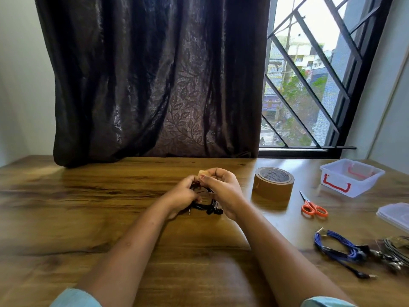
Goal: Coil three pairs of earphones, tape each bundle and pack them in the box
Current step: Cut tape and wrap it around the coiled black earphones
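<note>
1. Left hand [183,193] grips the black earphone coil [208,207], loops bunched inside the fingers.
2. Right hand [221,187] pinches the tape strip [203,173] just above that grip.
3. Judgement: hold strands flat; wrap strip snug beside the fingers and overlap its ends.

3 earphones [339,245], 1 tape roll [272,189], 1 scissors [312,207], 1 box [358,189], 1 lid [396,214].

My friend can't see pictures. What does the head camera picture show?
A left hand grips a coil of black earphones over a wooden table while the right hand pinches a small piece of brown tape above it. To the right sit a tape roll, orange scissors, an open plastic box and blue earphones.
</note>
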### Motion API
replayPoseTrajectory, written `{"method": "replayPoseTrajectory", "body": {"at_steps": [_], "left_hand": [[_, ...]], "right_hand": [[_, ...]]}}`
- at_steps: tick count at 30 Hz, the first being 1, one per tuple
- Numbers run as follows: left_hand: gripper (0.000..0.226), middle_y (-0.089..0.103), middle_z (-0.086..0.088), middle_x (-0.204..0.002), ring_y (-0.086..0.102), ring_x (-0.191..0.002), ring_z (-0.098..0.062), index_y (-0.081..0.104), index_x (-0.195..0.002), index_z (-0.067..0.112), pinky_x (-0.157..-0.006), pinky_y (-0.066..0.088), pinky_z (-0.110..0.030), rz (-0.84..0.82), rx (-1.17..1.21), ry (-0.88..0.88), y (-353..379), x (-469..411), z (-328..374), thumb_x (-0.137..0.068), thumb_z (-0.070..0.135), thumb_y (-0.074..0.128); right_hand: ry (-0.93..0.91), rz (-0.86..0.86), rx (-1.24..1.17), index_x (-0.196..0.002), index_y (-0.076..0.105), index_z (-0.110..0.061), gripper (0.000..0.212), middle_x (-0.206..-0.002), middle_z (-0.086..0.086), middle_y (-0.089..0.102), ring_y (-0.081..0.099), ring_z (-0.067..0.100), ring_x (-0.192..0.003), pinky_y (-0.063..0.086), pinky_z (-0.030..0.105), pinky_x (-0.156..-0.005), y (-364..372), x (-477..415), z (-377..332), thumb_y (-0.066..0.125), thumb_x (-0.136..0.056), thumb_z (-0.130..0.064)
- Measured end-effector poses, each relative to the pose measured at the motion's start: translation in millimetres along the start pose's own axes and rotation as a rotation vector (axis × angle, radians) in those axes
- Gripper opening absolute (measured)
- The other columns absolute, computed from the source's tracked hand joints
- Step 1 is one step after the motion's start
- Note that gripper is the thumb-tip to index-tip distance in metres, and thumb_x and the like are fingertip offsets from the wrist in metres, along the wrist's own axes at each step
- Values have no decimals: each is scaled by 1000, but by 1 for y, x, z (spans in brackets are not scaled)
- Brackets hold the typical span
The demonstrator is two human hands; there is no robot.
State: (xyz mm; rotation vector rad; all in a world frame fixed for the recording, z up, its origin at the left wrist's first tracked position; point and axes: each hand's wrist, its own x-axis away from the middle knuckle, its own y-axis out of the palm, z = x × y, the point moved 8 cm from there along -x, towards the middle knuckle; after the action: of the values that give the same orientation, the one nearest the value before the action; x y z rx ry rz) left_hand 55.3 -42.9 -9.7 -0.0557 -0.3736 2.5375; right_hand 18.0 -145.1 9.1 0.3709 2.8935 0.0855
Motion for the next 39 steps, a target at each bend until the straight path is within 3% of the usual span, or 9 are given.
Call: {"method": "replayPoseTrajectory", "body": {"at_steps": [3, 8, 18, 22, 24, 28, 33, 35, 39], "left_hand": [[40, 62, -7, -114, 61, -105, -21, 52, -122, 22, -93, 51, -37, -17, -71, -35, 4, 1, -1, -91, -3, 46], [31, 63, -6, -98, 58, -92, -19, 59, -105, 14, -93, 48, -38, -35, -16, -39, 7, 5, 5, -96, -3, 36], [26, 44, 6, -57, 35, -55, -7, 51, -82, 9, -60, 34, -24, 74, 478, -35, -5, -1, 4, -101, 23, 39], [23, 40, 4, -64, 35, -55, -5, 52, -87, 9, -47, 34, -14, 85, 370, 14, -5, -1, 5, -102, 15, 36], [24, 42, 3, -66, 37, -57, -6, 53, -89, 12, -44, 35, -13, 131, 339, 24, -5, -1, 6, -102, 13, 34], [24, 47, 4, -67, 45, -61, -8, 58, -99, 17, -50, 32, -20, 170, 251, 0, -8, -1, 2, -102, 16, 34], [26, 62, -4, -79, 56, -68, -12, 63, -102, 12, -55, 46, -20, 157, 200, 43, -10, -2, 1, -101, 24, 40], [26, 63, -3, -76, 57, -66, -10, 66, -101, 11, -51, 46, -17, 163, 176, 65, -10, 0, 3, -100, 21, 42], [27, 67, -3, -81, 62, -73, -13, 70, -99, 14, -66, 48, -26, 158, 142, 92, -5, -4, 2, -99, 21, 44]], "right_hand": [[-40, 34, -5, -87, 69, -9, 12, -82, 5, 70, 67, 19, -82, 58, 38, -78, -5, 0, -3, 67, -87, -21], [-133, 160, -119, -83, 70, -8, 17, -78, 4, 69, 64, 15, -78, 53, 33, -75, -17, 3, -16, 60, -93, -19], [-100, 140, -241, -84, 66, -14, 15, -83, 3, 66, 62, 14, -81, 54, 37, -76, -14, 4, -18, 55, -95, -16], [-148, 32, -47, -86, 67, -17, 16, -87, 4, 66, 63, 17, -83, 55, 29, -69, -5, 4, -19, 55, -95, -11], [-171, 8, 111, -83, 70, -24, 21, -91, 4, 69, 66, 23, -89, 57, 38, -79, -2, 2, -16, 57, -93, -10], [-175, -18, 276, -82, 70, -29, 23, -85, 2, 71, 67, 28, -88, 56, 48, -85, 0, 2, -15, 61, -90, -10], [-224, -40, 453, -86, 68, -11, 9, -75, -8, 67, 63, -7, -64, 46, 7, -60, 5, 9, -18, 63, -89, -5], [-213, 32, 351, -86, 68, -9, 6, -70, -9, 66, 63, -6, -60, 46, 8, -57, -3, 7, -17, 64, -88, -5], [-157, 85, 288, -87, 71, -16, 7, -74, 0, 72, 70, 10, -67, 56, 23, -63, -10, 4, -12, 68, -86, -9]]}}
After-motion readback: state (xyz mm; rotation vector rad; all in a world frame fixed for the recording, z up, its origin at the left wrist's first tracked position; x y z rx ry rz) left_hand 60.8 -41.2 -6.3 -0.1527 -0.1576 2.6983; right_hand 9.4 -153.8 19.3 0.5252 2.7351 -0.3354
